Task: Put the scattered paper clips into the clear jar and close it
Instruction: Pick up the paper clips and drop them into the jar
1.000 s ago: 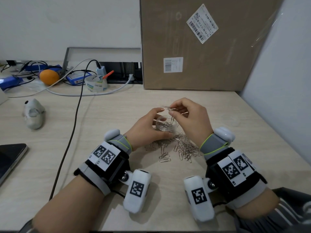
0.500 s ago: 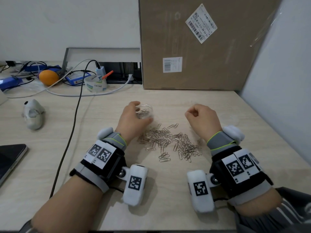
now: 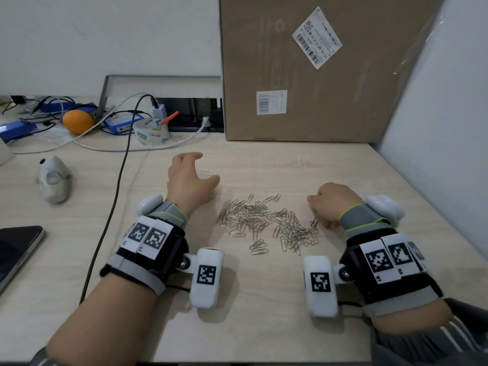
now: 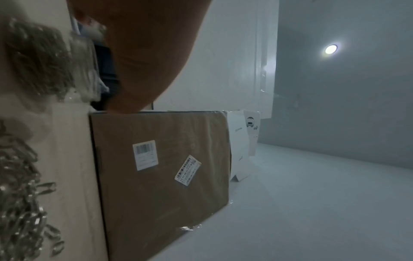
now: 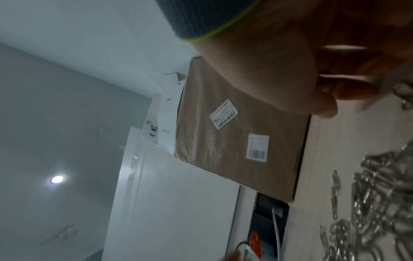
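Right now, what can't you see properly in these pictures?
- Clear jar: head view, mostly covered by the left hand; left wrist view blurred, so clip count unclear.
- Jar's lid: not clearly visible in any view.
- Right hand: its fingers curl under in the head view; right wrist view too blurred to tell if they hold anything.
- Paper clips: overlapping, too small to count.

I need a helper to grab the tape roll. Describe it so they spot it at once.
Start at the cardboard box standing at the desk's back edge. Left of it, among cables, sits the tape roll: a squat clear ring with printed lettering, right of the orange.
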`<state>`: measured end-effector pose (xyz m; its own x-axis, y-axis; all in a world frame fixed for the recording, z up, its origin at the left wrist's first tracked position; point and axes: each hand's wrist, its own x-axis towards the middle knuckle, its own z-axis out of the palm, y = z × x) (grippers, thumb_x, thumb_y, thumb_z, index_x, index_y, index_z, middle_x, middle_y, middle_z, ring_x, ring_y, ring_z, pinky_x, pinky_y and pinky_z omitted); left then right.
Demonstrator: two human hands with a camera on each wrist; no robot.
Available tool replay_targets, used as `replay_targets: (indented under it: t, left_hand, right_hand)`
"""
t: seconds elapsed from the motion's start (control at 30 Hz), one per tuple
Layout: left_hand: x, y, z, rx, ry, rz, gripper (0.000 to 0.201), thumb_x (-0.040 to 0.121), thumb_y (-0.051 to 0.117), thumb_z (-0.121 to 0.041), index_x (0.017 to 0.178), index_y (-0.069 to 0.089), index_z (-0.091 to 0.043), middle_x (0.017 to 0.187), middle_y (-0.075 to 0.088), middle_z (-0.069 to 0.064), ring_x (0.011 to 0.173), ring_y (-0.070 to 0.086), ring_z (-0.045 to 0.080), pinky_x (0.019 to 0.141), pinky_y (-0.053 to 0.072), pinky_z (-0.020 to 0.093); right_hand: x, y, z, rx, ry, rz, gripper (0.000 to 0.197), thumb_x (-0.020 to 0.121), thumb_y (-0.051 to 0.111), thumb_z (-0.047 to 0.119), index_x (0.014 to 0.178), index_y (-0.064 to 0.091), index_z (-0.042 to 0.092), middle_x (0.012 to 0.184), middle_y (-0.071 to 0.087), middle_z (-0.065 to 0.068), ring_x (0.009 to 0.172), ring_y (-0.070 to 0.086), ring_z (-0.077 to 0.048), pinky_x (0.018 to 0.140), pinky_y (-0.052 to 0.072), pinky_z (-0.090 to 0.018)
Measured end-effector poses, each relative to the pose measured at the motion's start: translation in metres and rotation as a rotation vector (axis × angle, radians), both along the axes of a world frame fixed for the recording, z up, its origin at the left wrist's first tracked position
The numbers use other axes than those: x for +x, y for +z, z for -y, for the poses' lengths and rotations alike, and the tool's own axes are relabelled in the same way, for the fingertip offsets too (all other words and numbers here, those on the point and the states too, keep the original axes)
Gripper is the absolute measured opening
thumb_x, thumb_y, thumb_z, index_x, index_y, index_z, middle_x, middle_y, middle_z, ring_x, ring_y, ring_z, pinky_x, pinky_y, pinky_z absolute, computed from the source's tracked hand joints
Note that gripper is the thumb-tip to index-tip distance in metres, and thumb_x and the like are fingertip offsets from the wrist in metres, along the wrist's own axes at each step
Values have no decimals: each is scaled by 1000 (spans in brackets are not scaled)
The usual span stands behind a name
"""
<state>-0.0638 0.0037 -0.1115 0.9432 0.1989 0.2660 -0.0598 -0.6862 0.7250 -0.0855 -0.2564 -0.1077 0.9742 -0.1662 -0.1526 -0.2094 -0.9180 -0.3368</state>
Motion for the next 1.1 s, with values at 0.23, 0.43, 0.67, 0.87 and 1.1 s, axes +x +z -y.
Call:
replay_targets:
  t: [0.23,0.43,0.67,0.87,1.1]
  left_hand:
    - [-17,10,22,-279,-400,-39,25,90,59,-12,116,57,-14,109,67,3,96,62,12,76,49,13]
    - [-19,3,25,-165,-410,-231,29,91,59,-22,120,57,-15,107,62,-1,91,59,12,74,47,18]
    - [-19,2,19,44,-339,-389,28,89,61,-36,105,61,-13,80,55,-4,70,52,14,61,44,27]
    - [-22,5,17,150,-353,-473,34,89,59,-41,94,59,-7,79,61,6,71,53,20,69,43,28]
    - [-27,2,28,-14,-513,-497,29,89,62,-32,97,62,-5,85,65,5,75,58,17,69,48,30]
  right_hand:
    - [-6,-1,-27,205,207,55,35,94,44,27,84,62,-1,83,71,-16,75,67,-31,81,53,-42]
    - [-9,-2,-40,609,257,107,26,94,50,26,72,59,15,68,59,-3,58,56,-17,53,47,-28]
    - [-9,8,-13,303,141,6,48,94,43,41,58,54,11,56,59,-6,49,56,-18,50,39,-25]
    - [-12,8,-12,193,143,-271,41,89,37,19,51,49,10,49,58,-11,43,62,-20,37,33,-16]
    - [-15,3,-36,511,286,-215,36,96,41,25,65,45,10,56,51,-8,47,65,-15,45,46,-22]
